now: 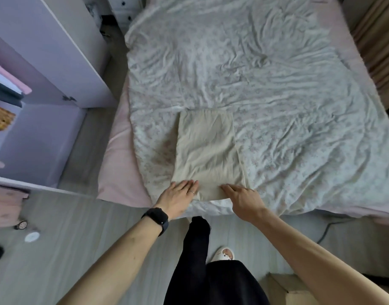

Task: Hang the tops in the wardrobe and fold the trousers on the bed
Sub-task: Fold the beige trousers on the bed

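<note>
Cream trousers (207, 150), folded into a flat rectangle, lie on the bed's floral duvet (277, 84) near its front edge. My left hand (180, 195), with a ring and a dark wristband, rests flat on the near left corner of the trousers with straight fingers. My right hand (244, 198) lies flat on the near right corner, fingers pointing left. To the left stands the lilac wardrobe (41, 133), its door (63, 47) swung open, with folded clothes (6, 84) on a shelf inside.
A pink sheet (120, 164) shows along the bed's left edge. On the floor at left sit a pink item (4, 205) and small round objects (31, 237). A cardboard box (286, 287) stands at lower right, with a cable (327, 230) nearby. Curtains (378, 40) hang at right.
</note>
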Action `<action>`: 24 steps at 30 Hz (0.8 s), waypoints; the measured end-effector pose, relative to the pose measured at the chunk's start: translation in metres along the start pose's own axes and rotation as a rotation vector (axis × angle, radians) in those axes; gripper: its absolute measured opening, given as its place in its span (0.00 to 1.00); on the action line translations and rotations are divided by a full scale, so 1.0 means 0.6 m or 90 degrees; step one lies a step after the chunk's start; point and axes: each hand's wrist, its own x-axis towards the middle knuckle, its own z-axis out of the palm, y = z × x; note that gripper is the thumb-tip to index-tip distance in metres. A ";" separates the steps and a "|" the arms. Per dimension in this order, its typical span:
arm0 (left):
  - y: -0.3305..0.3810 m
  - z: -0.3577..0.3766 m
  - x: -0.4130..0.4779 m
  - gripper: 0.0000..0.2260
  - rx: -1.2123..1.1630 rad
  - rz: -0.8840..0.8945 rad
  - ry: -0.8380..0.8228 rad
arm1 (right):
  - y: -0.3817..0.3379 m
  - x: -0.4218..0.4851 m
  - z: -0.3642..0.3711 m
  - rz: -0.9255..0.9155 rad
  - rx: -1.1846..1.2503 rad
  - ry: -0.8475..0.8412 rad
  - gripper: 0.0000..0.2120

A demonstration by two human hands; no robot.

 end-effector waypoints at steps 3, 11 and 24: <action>0.034 -0.005 -0.061 0.36 -0.060 0.000 -0.024 | -0.014 -0.058 -0.011 0.015 0.027 -0.080 0.33; 0.041 -0.011 -0.111 0.33 -0.256 -0.043 -0.137 | -0.001 -0.087 -0.017 0.020 0.148 -0.134 0.17; -0.213 -0.079 0.222 0.11 -0.545 -0.306 0.165 | 0.112 0.270 -0.107 0.245 0.313 0.130 0.12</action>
